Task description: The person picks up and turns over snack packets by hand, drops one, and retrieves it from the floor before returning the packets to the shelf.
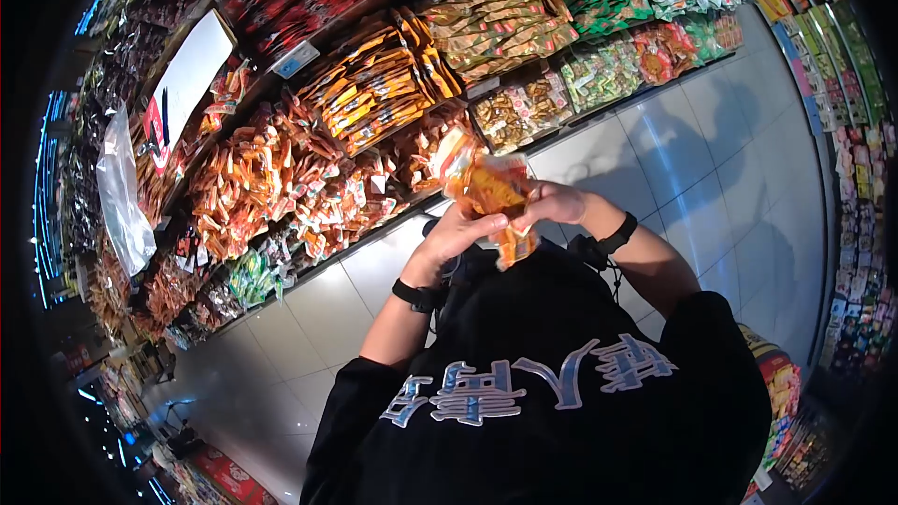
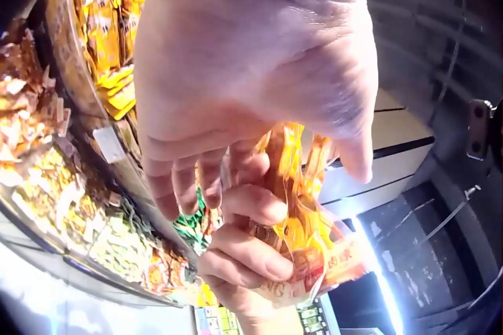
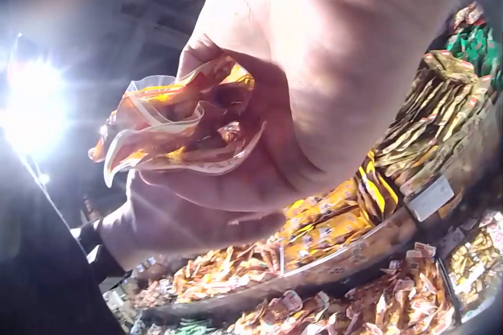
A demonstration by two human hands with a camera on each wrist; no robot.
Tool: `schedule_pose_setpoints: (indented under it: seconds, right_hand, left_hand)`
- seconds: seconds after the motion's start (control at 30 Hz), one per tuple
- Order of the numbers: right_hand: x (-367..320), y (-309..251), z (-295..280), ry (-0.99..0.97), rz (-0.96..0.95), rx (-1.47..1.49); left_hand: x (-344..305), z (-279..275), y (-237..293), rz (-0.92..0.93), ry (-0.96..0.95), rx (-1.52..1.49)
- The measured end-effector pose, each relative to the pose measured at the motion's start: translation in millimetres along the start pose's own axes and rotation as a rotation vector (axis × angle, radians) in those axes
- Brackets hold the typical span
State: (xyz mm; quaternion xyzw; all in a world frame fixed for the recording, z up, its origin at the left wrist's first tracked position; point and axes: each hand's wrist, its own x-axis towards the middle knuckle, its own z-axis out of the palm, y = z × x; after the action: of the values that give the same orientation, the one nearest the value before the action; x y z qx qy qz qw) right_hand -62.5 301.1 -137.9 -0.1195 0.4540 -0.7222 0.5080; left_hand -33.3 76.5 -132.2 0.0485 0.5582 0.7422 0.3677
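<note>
A bunch of orange, see-through snack packets (image 1: 496, 189) is held between both hands in front of the dark shirt. My left hand (image 1: 458, 232) holds the bunch from the left, its thumb across the front. From the other side, my right hand (image 1: 559, 203) grips it. In the left wrist view, the fingers of my right hand (image 2: 247, 252) curl round the packets (image 2: 302, 221), whose upper part stands between my left thumb and fingers. Clear wrapper edges of the packets (image 3: 181, 131) stick out of my right palm in the right wrist view.
Snack bins line the shelf ahead, with yellow packets (image 1: 374, 84), loose orange-brown packets (image 1: 248, 182) and green packets (image 1: 253, 276). A white sheet with a pen (image 1: 194, 65) and a clear plastic bag (image 1: 123, 192) lie at the left. Tiled floor (image 1: 692, 150) runs along the shelf.
</note>
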Motion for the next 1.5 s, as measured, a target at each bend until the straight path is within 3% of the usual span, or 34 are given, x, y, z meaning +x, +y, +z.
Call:
schedule_pose_setpoints:
  seconds: [0.03,0.13,0.27,0.37,0.53,0.57,0.67,0.7,0.87,0.97,1.07,1.2,1.33,1.5]
  right_hand:
    - [-4.2,10.9,-5.7,-0.019,0.019,0.008]
    - [-13.8,24.4,-4.1,0.041,0.086,-0.057]
    - [-9.3,42.7,5.7,-0.161,0.195,-0.145]
    - [0.5,59.1,25.2,-0.232,0.159,-0.156]
    - [13.2,77.6,71.9,-0.359,0.371,-0.332]
    - [17.8,86.5,79.5,-0.469,0.413,-0.398]
    - [11.5,116.6,110.4,-0.572,0.346,-0.468]
    - [12.0,129.7,115.5,-0.629,0.349,-0.662]
    - [-13.2,185.5,137.6,-0.567,0.384,-1.001]
    - [-32.5,207.7,139.7,-0.502,0.317,-1.013]
    - [-43.4,208.6,146.5,-0.472,0.369,-0.973]
    - [-45.5,196.0,149.8,-0.503,0.264,-1.082]
    - [-44.4,172.5,125.4,-0.511,0.172,-1.13]
    - [-45.5,133.4,41.5,-0.527,0.117,-1.214]
  left_hand:
    - [0.4,10.2,-2.9,-0.024,0.042,-0.101]
    - [1.5,44.4,-9.1,0.158,0.204,-0.214]
    - [-16.2,68.1,-30.3,0.152,0.392,-0.282]
    - [-38.6,74.5,-50.7,0.167,0.549,-0.343]
    - [-99.4,86.7,-89.5,0.191,0.716,-0.428]
    - [-113.5,90.7,-98.6,0.214,0.754,-0.425]
    - [-159.9,108.7,-127.8,0.23,0.929,-0.406]
    - [-175.4,113.2,-136.7,0.249,0.946,-0.423]
    - [-253.5,143.4,-184.7,0.304,1.081,-0.51]
    - [-286.1,165.4,-200.0,0.282,1.139,-0.511]
    - [-299.5,187.5,-204.5,0.301,1.158,-0.486]
    - [-298.6,208.1,-206.3,0.295,1.141,-0.45]
    - [-275.0,218.9,-187.2,0.464,1.174,-0.42]
    - [-214.5,208.1,-158.5,0.634,1.078,-0.351]
